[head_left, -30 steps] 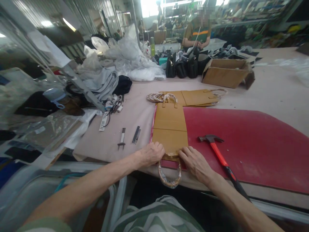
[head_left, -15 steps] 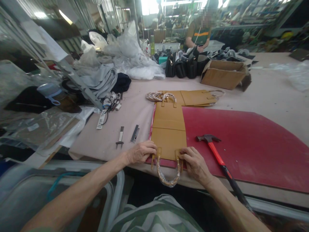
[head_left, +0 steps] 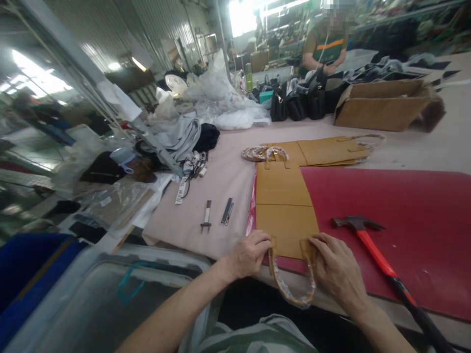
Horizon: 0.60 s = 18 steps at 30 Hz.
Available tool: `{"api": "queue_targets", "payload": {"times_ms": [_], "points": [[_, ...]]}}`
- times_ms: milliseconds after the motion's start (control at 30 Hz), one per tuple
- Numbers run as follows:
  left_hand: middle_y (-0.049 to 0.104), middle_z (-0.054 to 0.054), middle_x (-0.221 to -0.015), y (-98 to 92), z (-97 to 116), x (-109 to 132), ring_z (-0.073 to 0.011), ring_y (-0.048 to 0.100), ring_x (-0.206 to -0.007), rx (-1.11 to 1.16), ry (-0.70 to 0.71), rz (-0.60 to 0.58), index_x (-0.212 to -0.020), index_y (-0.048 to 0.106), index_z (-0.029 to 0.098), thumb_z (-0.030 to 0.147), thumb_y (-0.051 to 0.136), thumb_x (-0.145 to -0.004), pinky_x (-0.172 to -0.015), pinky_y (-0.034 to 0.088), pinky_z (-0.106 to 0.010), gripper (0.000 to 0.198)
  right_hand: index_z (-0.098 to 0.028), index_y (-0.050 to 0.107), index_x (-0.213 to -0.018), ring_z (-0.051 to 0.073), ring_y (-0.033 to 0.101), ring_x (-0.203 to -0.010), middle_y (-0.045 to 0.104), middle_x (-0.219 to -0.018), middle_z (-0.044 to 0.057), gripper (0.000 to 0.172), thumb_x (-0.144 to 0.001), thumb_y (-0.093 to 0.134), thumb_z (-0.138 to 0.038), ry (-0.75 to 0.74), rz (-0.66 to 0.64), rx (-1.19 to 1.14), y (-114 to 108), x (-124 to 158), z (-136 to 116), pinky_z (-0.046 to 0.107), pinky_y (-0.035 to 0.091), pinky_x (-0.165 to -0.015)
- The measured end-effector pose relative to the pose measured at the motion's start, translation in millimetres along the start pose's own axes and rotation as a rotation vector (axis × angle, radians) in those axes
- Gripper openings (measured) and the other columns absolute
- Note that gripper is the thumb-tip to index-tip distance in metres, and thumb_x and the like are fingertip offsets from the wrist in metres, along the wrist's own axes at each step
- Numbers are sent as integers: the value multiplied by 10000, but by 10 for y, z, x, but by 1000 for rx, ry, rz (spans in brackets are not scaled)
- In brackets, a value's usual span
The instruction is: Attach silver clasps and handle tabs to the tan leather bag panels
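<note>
A flat tan leather bag panel lies on the red mat, running away from me. Its near end carries a plastic-wrapped loop handle that hangs over the table's edge. My left hand pinches the handle's left tab at the panel's near corner. My right hand grips the right tab, fingers curled over it. At the panel's far end a second wrapped handle shows.
A red-handled hammer lies on the mat right of my hands. Small metal tools rest on the pink table to the left. More tan panels, a cardboard box, black bags and a seated person are farther back.
The view has swung left and closer. Both hands slid from flat on the panel's near edge to gripping the handle tabs, which now stand up from the edge.
</note>
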<state>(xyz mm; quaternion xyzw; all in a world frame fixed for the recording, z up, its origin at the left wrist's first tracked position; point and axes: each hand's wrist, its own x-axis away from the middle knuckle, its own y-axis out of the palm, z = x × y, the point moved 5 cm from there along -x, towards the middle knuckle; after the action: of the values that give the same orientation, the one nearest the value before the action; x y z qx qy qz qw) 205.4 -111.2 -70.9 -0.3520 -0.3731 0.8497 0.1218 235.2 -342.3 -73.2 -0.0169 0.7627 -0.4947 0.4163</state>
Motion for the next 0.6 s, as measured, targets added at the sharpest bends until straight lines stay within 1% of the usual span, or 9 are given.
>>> {"api": "queue_targets", "payload": {"times_ms": [133, 200, 267, 333, 367, 467, 500, 533, 600], "points": [[696, -135, -1098, -19, -38, -25, -222, 648, -1094, 51, -38, 67, -1072, 661, 139, 67, 474, -921, -969, 575, -374, 251, -113, 645, -1073, 292, 589, -942, 650, -1046, 151, 215, -918, 496, -121, -58, 24, 8, 40, 9, 15, 417, 504, -766], [712, -125, -1087, -75, -91, -37, -212, 672, -1068, 122, -92, 111, -1047, 670, 149, 71, 494, -902, -958, 582, -365, 241, -113, 645, -1060, 291, 586, -939, 648, -1041, 149, 214, -918, 486, -113, -49, 32, -7, 41, 4, 21, 420, 501, -780], [728, -111, -1073, -177, -188, -59, -197, 693, -1033, 172, -182, 151, -1013, 679, 160, 86, 515, -887, -948, 578, -343, 220, -121, 644, -1050, 286, 584, -943, 645, -1039, 142, 217, -920, 471, -105, -38, 31, -31, 39, -6, 31, 418, 499, -800], [740, -97, -1037, -340, -368, -77, -186, 701, -996, 91, -358, 185, -986, 690, 166, 108, 512, -898, -919, 565, -313, 207, -132, 643, -1046, 280, 585, -947, 644, -1038, 134, 212, -929, 467, -111, -26, 31, -52, 39, -16, 48, 414, 497, -811], [744, -89, -1025, -436, -495, -73, -182, 700, -989, -15, -498, 179, -985, 697, 171, 125, 508, -912, -905, 554, -298, 208, -136, 642, -1044, 279, 585, -950, 644, -1038, 131, 206, -934, 469, -116, -23, 34, -59, 38, -20, 57, 413, 496, -813], [754, -88, -1033, -730, -909, 5, -201, 701, -999, -368, -944, 64, -1013, 718, 182, 183, 532, -921, -887, 526, -290, 208, -140, 638, -1038, 276, 585, -953, 643, -1037, 127, 202, -934, 467, -112, -18, 41, -68, 42, -27, 76, 414, 496, -817], [758, -101, -1040, -803, -1024, 31, -222, 704, -1008, -434, -1040, 11, -1019, 725, 176, 205, 561, -905, -884, 523, -302, 202, -141, 637, -1035, 274, 585, -950, 643, -1036, 125, 203, -930, 466, -108, -16, 38, -68, 46, -25, 79, 412, 497, -813], [762, -118, -1039, -854, -1123, 49, -246, 708, -1012, -468, -1101, -36, -1017, 732, 167, 226, 597, -880, -878, 522, -316, 202, -142, 637, -1034, 271, 584, -946, 643, -1033, 122, 205, -927, 466, -105, -13, 32, -68, 51, -22, 80, 408, 497, -806], [767, -152, -1027, -906, -1266, 63, -289, 714, -1016, -478, -1150, -97, -996, 743, 146, 258, 652, -828, -861, 524, -335, 221, -144, 637, -1038, 271, 585, -947, 644, -1037, 120, 206, -924, 471, -104, 0, 23, -70, 57, -8, 82, 407, 499, -802]]}}
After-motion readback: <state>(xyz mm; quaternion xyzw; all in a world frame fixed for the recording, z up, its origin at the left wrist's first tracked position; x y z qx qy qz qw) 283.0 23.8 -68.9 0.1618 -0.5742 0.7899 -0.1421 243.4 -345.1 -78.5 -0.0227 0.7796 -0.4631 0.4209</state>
